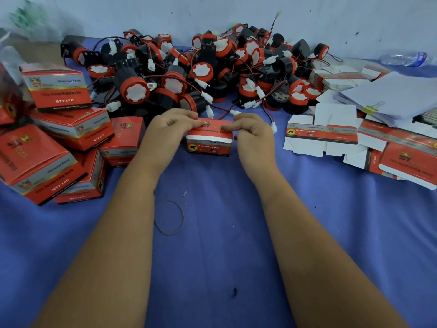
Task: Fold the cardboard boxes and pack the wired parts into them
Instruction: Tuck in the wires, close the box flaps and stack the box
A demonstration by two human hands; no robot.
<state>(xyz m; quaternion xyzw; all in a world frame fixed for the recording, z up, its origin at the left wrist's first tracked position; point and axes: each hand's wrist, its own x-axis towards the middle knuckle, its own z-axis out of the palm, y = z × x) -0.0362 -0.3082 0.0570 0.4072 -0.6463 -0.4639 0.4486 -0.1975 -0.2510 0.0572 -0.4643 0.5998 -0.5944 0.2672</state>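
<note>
Hands [212,129] on box [209,143] (fingers curled)

Bare blue counter [224,256] lay open along the near edge, with only a rubber band [169,217] on it. Boxes [59,147] crowded the left edge, flat cartons [350,138] the right, horns [189,74] the far edge.

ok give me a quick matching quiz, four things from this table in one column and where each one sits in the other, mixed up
Things:
1. folded boxes
2. flat boxes
3. wired parts
4. rubber band

Places:
A. heaped at the back along the wall
B. on the blue cloth between the forearms
C. piled on the left
D. spread on the right

Pairs: 1-C, 2-D, 3-A, 4-B
</note>
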